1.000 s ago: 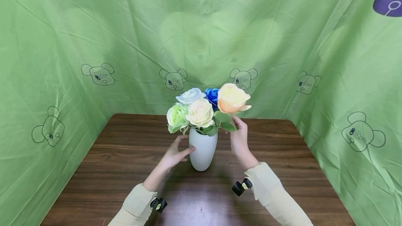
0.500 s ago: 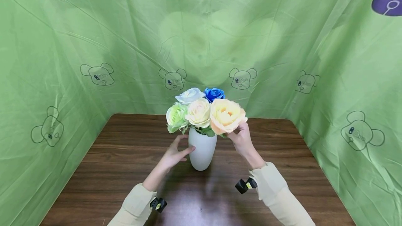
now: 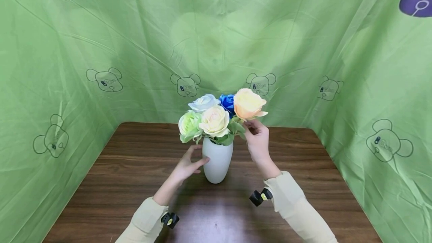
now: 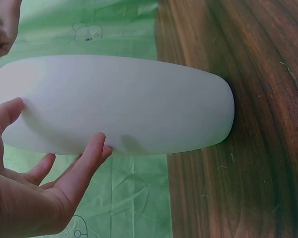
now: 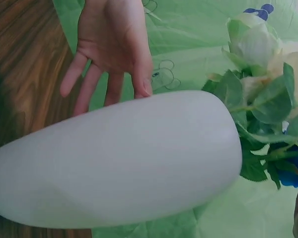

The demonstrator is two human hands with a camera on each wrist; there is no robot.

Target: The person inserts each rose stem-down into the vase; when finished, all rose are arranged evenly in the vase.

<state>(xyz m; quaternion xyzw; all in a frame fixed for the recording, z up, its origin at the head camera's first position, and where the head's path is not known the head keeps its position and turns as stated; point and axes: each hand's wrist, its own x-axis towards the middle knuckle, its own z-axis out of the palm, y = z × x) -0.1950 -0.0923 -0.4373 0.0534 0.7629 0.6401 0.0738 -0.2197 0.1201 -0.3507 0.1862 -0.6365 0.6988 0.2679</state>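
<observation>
A white vase (image 3: 217, 164) stands upright on the table, holding several artificial roses. My left hand (image 3: 185, 166) is at its left side, thumb and extended fingertips touching the wall, as the left wrist view also shows. At the right, my right hand (image 3: 258, 143) pinches the stem of a peach rose (image 3: 249, 104) just under the bloom. Its fingertips are partly hidden by leaves. Beside that bloom are a blue rose (image 3: 227, 102), a cream rose (image 3: 215, 121), a pale blue rose (image 3: 203, 103) and a green rose (image 3: 189, 126). Stem ends inside the vase are hidden.
The brown wooden table (image 3: 135, 168) has green printed cloth (image 3: 145, 48) hanging behind it and along both sides. Green leaves (image 5: 273, 99) spread over the vase mouth in the right wrist view.
The peach rose first tipped down toward the front, then came back up and away, the right hand moving with it. The left hand and vase have stayed put.
</observation>
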